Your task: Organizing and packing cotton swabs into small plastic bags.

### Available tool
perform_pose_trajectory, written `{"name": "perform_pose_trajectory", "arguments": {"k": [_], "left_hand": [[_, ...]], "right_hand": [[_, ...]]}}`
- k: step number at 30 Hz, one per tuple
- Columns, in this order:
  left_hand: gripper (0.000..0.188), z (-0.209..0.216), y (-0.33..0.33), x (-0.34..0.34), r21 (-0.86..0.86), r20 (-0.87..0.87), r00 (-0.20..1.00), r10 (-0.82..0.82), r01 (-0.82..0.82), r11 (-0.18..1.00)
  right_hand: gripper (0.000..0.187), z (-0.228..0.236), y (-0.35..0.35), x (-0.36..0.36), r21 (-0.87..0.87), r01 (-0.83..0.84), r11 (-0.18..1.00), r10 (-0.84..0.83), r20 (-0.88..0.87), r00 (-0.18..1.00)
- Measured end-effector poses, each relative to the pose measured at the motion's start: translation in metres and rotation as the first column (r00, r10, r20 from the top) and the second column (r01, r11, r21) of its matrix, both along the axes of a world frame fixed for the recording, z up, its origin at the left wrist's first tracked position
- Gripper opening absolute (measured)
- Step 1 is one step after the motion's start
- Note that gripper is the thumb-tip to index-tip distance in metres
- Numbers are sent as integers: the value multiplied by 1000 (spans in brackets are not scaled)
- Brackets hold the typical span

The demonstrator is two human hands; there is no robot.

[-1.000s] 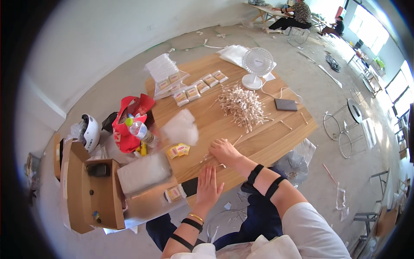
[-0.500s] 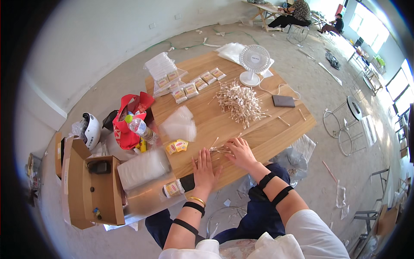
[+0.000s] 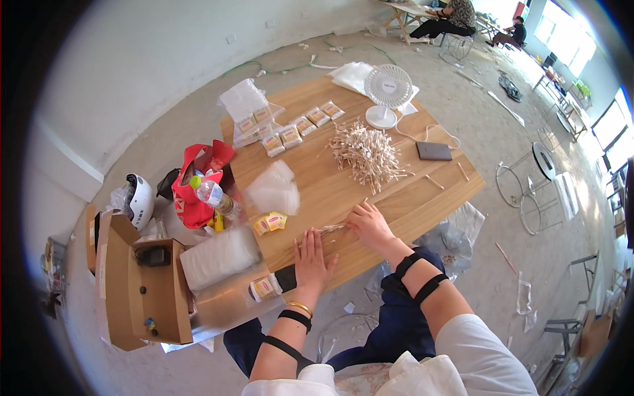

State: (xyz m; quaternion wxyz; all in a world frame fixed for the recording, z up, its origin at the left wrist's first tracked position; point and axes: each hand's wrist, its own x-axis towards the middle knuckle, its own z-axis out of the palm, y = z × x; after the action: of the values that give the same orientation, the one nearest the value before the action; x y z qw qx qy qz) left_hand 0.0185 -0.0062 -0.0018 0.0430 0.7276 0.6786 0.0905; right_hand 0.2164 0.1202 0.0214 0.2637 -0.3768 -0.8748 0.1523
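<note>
Now that the swab bundle (image 3: 332, 228), at seven o'clock from the pile (image 3: 368, 156), lies narrower and seemingly neater, your left hand (image 3: 313, 264) rests flat at one end, your right hand (image 3: 371, 229) apart at the other, grip unclear.

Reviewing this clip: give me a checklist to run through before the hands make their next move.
1. Swab bundle between the hands: ok, left hand at its left end, right hand at its right.
2. Bundle ends even: cannot tell, the hands cover them.
3. Loose swab pile apart from both hands: ok.
4. All loose swabs in the pile: not ok, stray swabs lie to its right.
5. Yellow-and-white packets apart from the left hand: ok, a gap shows.
</note>
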Motion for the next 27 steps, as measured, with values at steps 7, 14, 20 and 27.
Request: {"name": "perform_pose_trajectory", "arguments": {"k": [7, 14, 20, 27], "left_hand": [[84, -3, -11, -1, 68, -7, 1000, -11, 12, 998], [80, -1, -25, -2, 85, 49, 998, -46, 42, 996], [80, 6, -28, -1, 80, 83, 995, -53, 46, 996], [81, 7, -33, -2, 60, 99, 983, -153, 148, 987]], "right_hand": [[10, 3, 4, 26, 123, 108, 987, -104, -32, 994], [9, 7, 8, 28, 73, 137, 988, -136, -6, 991], [7, -5, 19, 34, 94, 260, 961, -264, 38, 964], [9, -14, -2, -31, -93, -39, 995, 31, -91, 995]]}}
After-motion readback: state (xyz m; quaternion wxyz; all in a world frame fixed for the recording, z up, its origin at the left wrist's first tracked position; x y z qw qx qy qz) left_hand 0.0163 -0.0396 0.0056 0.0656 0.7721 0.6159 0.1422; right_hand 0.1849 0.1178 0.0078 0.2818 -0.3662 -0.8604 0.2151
